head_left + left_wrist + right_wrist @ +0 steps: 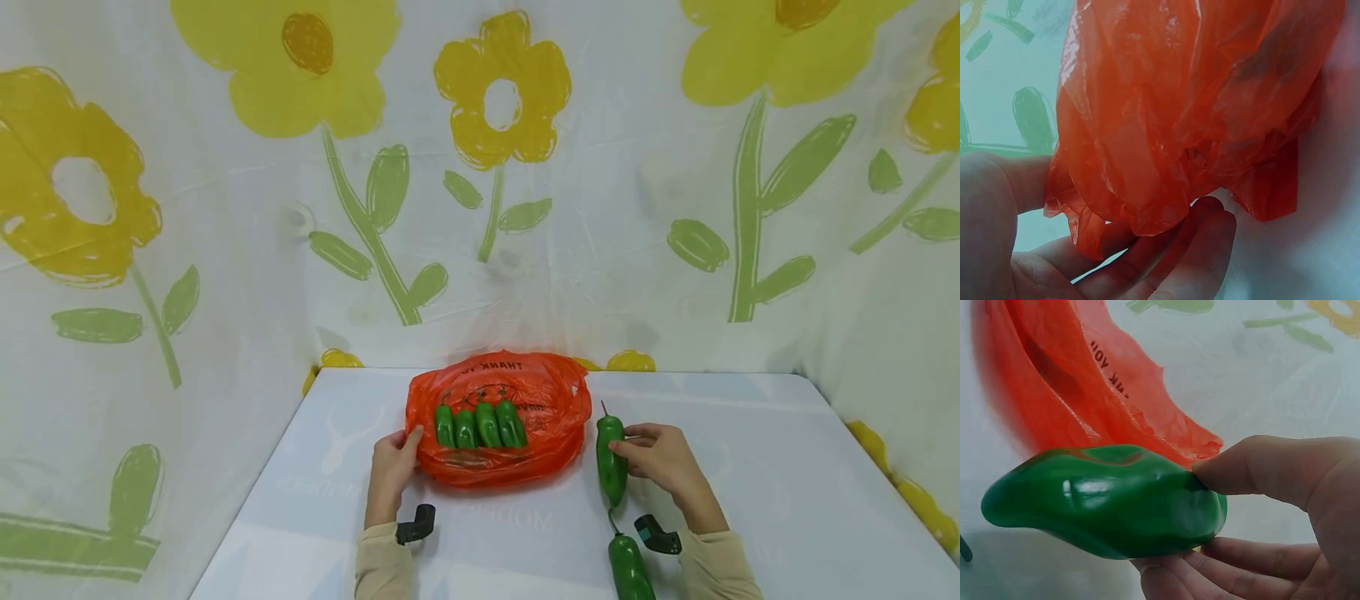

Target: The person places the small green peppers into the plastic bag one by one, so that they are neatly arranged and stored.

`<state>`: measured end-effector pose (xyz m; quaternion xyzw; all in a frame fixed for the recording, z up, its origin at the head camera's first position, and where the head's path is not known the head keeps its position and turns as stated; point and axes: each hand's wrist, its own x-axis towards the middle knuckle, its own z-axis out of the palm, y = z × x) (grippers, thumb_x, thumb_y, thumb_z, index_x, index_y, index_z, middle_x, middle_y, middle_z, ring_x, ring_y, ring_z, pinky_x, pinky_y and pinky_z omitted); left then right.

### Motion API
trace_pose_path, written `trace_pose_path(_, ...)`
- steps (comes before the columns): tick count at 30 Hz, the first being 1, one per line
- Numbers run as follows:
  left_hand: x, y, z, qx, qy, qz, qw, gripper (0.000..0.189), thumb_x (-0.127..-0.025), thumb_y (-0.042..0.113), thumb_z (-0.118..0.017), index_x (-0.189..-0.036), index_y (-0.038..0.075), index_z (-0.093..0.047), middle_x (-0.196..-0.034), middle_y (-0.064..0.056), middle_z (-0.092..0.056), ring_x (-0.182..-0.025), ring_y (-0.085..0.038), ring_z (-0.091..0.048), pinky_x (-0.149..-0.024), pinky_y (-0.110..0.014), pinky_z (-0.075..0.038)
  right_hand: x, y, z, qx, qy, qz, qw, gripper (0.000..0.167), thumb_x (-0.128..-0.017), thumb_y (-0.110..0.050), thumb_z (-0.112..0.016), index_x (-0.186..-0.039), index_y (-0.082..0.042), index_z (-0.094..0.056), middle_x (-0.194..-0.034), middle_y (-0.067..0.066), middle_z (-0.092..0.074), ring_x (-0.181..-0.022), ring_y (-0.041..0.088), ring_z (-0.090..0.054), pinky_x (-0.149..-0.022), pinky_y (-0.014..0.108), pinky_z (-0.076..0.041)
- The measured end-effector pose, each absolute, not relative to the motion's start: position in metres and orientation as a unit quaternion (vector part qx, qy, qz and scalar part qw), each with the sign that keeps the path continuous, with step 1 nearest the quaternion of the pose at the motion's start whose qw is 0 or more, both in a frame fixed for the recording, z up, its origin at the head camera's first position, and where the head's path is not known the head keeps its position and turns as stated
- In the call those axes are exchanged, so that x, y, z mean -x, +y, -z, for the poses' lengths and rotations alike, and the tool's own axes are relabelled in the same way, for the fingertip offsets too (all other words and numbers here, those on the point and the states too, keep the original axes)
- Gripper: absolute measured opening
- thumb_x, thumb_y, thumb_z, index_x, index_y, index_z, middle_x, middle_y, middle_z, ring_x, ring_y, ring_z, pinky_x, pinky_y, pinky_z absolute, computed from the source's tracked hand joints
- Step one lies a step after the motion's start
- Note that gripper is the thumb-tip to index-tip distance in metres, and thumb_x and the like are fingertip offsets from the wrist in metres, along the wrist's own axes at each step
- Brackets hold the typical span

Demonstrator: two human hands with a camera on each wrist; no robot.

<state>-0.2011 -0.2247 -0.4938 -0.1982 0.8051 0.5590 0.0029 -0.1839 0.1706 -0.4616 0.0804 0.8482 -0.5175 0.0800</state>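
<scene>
A red plastic bag point(491, 473) printed with "THANK YOU" lies at the far middle of the table, its mouth spread open. Several green peppers point(488, 427) stand side by side inside it. My left hand point(393, 468) pinches the bag's left edge between thumb and fingers; up close, the crumpled plastic point(1129, 156) hangs over the fingers. To the right of the bag, my right hand point(663, 457) holds another green pepper point(611, 467) by thumb and fingertips, stem pointing away. In the right wrist view this pepper point(1104, 500) looks glossy and overlaps the bag.
One more green pepper point(630, 570) lies nearer the front, its stem reaching toward the held one. The white table point(750, 483) meets a flower-printed sheet point(600, 250) at the back and sides. Black wrist-camera mounts point(417, 525) stick out inward from both wrists.
</scene>
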Motion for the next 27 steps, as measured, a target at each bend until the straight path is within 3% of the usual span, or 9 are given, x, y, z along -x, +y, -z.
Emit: trace_pose_path(27,0.201,-0.224,0.491,0.205,0.804,-0.558,0.007,0.053,-0.106,0.040,-0.053,-0.136,-0.004,-0.062,-0.109,-0.016,-0.067,-0.088,-0.022,-0.059,-0.074,-0.026,-0.057,0.179,0.175,0.447,-0.094,0.827,0.552,0.057,0.060,-0.097,-0.027,-0.071,-0.137,0.015,-0.054,-0.129,0.033,-0.067,-0.092,0.020,-0.077,-0.078,0.034,-0.065)
